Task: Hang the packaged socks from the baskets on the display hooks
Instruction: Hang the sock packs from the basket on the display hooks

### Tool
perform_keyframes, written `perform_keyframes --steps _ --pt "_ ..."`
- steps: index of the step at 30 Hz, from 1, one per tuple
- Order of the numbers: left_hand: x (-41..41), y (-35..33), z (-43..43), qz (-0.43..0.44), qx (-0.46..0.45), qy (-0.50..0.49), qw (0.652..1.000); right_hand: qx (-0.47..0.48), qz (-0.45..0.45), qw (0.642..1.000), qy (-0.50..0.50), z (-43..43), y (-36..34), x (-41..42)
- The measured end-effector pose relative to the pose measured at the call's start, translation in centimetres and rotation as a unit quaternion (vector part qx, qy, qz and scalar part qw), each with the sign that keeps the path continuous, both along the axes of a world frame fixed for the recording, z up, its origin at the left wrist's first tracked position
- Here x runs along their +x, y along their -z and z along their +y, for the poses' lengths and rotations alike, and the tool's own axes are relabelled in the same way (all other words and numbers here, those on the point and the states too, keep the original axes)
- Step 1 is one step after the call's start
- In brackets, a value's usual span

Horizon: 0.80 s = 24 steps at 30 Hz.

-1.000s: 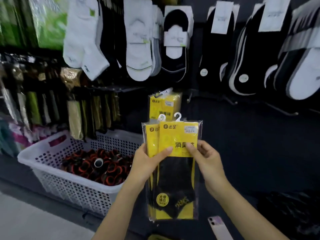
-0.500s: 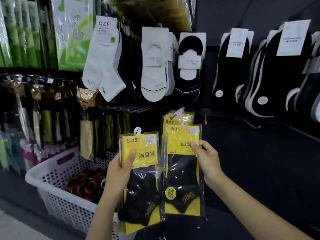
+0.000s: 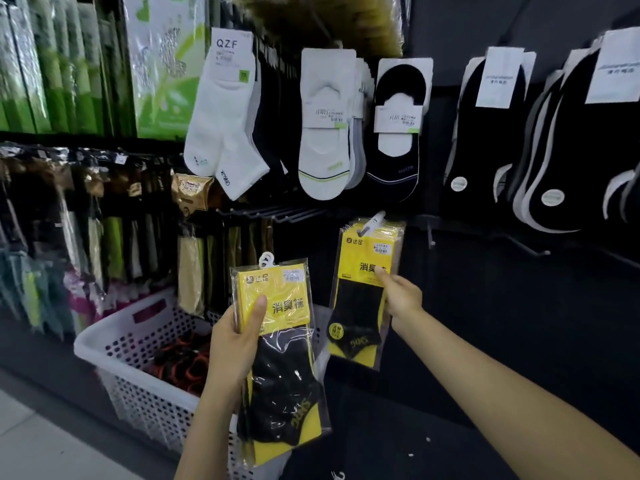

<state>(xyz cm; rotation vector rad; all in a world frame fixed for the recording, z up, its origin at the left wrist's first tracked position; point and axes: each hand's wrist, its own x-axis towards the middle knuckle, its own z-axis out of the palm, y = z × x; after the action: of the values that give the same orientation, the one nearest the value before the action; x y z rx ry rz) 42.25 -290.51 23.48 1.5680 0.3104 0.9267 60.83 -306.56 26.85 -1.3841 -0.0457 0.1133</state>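
Sock pack [image 3: 356, 306] in right hand [image 3: 403, 301], nearer hook [image 3: 374, 220]

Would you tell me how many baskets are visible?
1: a white basket at lower left, partly hidden by the left hand and its sock pack. Others may be out of view.

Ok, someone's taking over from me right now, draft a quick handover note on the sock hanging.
Left hand grips a yellow sock pack upright above the white basket; more may sit behind it.
Right hand pinches a second pack at the display hook, where matching packs hang.
Done: that pack looks threaded on the hook, not released.
Left: let go, hang the left hand's pack, then check the basket, whose dark contents are unclear.
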Motion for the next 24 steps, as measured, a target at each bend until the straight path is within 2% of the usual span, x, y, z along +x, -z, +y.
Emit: perform_keyframes --steps 3,6,9,11,13,17,24 --pt "0.1 0.1 -0.1 0.009 -0.008 0.006 1.000 -0.011 0.024 0.997 0.068 -0.2 1.4 0.5" --pt "0.2 0.2 -0.3 0.012 -0.008 0.007 1.000 -0.045 -0.008 0.992 0.114 -1.3 2.5 -0.5" --pt "0.6 0.0 -1.0 0.019 -0.006 0.010 1.000 -0.036 -0.039 0.999 0.002 -2.3 2.4 -3.1" --pt "1.1 -0.1 -1.8 0.018 -0.001 0.027 0.999 -0.057 -0.084 0.988 -0.116 -2.6 1.8 -5.4" --pt "1.5 -0.2 -3.0 0.011 0.003 0.046 0.999 -0.068 -0.125 0.973 -0.184 -2.5 1.5 -7.3" --pt "2.3 -0.3 -4.6 -0.002 -0.025 0.068 0.997 -0.035 -0.160 0.975 -0.149 -2.5 1.4 -9.2" --pt "2.3 -0.5 -5.2 -0.008 -0.022 0.096 0.995 0.006 -0.132 0.979 -0.156 -4.1 1.4 -8.8"
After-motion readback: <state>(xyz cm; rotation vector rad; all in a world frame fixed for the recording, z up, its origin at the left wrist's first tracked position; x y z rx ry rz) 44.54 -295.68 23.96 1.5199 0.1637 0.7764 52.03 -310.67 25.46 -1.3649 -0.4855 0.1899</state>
